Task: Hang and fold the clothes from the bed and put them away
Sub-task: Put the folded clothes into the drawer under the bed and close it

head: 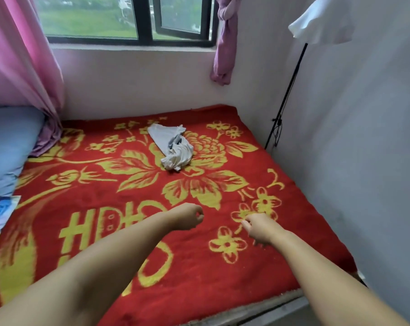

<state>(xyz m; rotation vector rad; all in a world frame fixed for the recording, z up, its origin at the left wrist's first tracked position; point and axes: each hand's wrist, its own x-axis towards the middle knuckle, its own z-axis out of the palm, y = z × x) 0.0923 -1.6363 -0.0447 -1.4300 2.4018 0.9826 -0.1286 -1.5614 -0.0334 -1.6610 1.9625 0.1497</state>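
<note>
Pale grey-white cotton, crumpled into a twisted heap — that is the one garment [174,147] left in view on the red blanket with yellow flower patterns [119,222] that covers the bed. It lies well beyond the fingertips of both hands, toward the window wall, touched by neither.

The person's left hand [187,216] and right hand [260,228] are stretched out over the blanket, near each other and apart. The fingers of both are loosely curled inward and hold nothing; whether they rest on the blanket or hang just above it cannot be told.

By the look of it the task is near its end or at a pause between items: only this single piece shows on the bed, not yet lifted, folded or hung. Picking it up calls for a longer reach ahead of both hands.

Out to the left of the left hand's fingers lie a blue pillow [8,147] and a pink curtain [18,55]. To the right, past the right hand's fingers, a thin black stand [291,90] leans up the wall with a white cloth [321,22] at its top — perhaps a garment already hung, though that is unclear.
</note>
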